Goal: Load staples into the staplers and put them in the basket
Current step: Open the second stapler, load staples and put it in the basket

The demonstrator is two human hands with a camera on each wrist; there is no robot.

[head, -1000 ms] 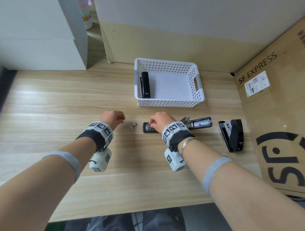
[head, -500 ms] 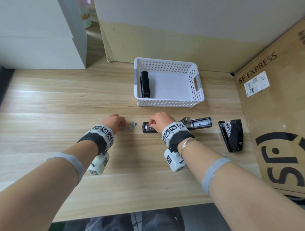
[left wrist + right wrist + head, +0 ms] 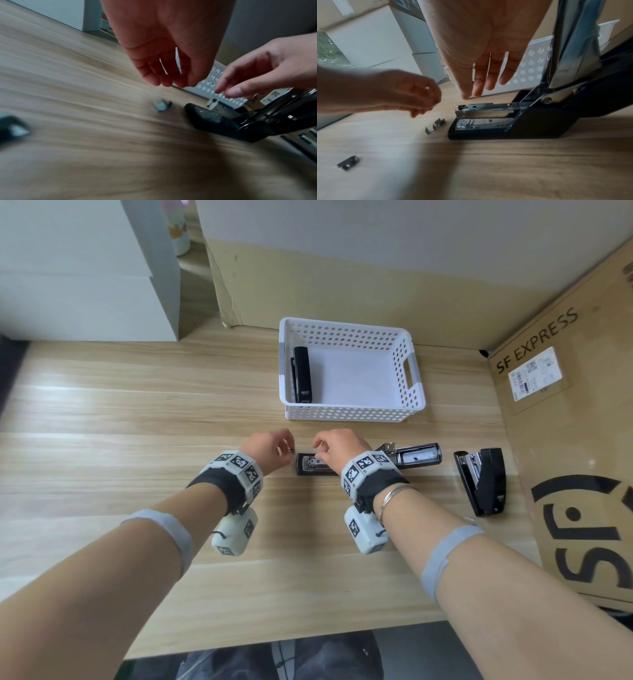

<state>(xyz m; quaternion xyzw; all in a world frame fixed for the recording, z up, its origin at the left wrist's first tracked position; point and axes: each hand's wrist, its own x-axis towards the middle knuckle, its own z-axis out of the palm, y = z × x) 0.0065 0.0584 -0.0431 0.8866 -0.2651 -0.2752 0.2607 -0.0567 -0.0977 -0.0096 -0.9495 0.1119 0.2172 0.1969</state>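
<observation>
Black stapler [image 3: 317, 467] flipped open, flat.

Both hands, the left hand [image 3: 270, 447] and right hand [image 3: 337, 447], are hovering over the opened stapler [image 3: 363, 462], crowding its tray. Loose staple strips [image 3: 435, 125] are lying just left of it. The basket [image 3: 349, 409] is sitting behind with open floor beside one stapler [image 3: 302, 374]; another stapler [image 3: 483, 479] is blocking the right.

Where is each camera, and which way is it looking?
Head: worn on the head, looking down at the wooden table, the white perforated plastic basket and both forearms.
Left wrist: looks along the left hand at a small grey staple strip.
Right wrist: looks along the right hand at the opened black stapler.
All views share that stapler.
</observation>
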